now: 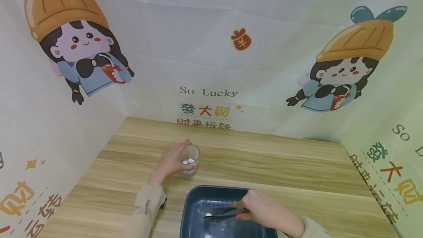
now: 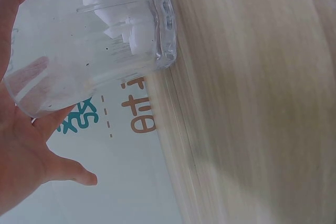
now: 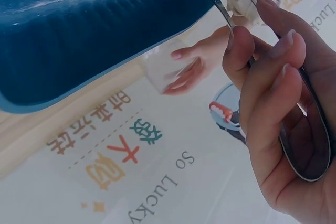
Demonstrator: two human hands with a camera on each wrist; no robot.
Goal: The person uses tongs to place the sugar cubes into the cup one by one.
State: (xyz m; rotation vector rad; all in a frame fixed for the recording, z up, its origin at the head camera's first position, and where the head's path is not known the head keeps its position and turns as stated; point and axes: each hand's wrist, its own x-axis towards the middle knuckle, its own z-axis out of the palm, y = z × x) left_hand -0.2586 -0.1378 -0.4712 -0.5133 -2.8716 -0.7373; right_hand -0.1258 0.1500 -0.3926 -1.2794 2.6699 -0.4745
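My left hand (image 1: 169,162) grips a clear glass cup (image 2: 68,51) standing upright on the table, thumb on one side and fingers on the other. Several white pieces (image 2: 126,22) lie at the bottom of the cup. With my right hand (image 1: 264,206) I hold metal tongs (image 3: 310,174), their bent end against the palm and both arms between thumb and fingers. The tips reach down into a dark blue basin (image 1: 218,187). One small white piece (image 1: 208,215) is at the tips; whether they pinch it I cannot tell.
The wooden table (image 1: 281,161) runs back to a white printed cloth (image 1: 185,28) that hangs behind and on both sides. The basin stands at the table's near side, just right of and nearer than the cup, its front cut off by the head view.
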